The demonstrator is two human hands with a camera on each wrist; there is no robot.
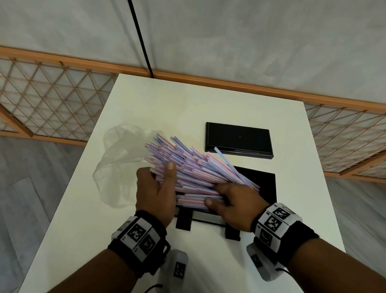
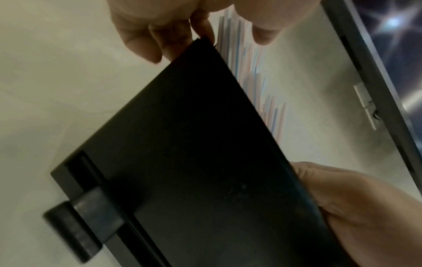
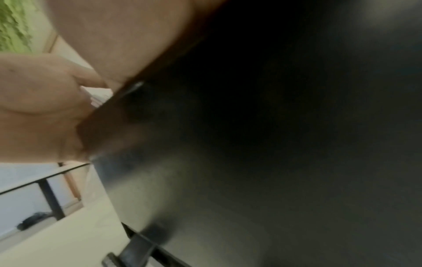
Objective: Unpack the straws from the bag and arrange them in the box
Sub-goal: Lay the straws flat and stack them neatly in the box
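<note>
A thick bundle of red-and-blue striped white straws (image 1: 184, 167) fans out to the upper left, above the open black box (image 1: 264, 183) near the table's front. My left hand (image 1: 158, 186) grips the bundle's left side, thumb laid over the top. My right hand (image 1: 228, 198) grips its lower right end, just over the box. The empty clear plastic bag (image 1: 119, 161) lies crumpled to the left. In the left wrist view the box's black wall (image 2: 194, 153) fills the middle, with the straws (image 2: 251, 72) behind it. The right wrist view is mostly the dark box (image 3: 262, 144).
The box's black lid (image 1: 239, 139) lies flat behind the box. Two black clasps (image 1: 184, 220) stick out from the box's near edge. The white table (image 1: 168, 104) ends at a wooden lattice rail (image 1: 35, 93); a black cable (image 1: 134, 22) runs up behind it.
</note>
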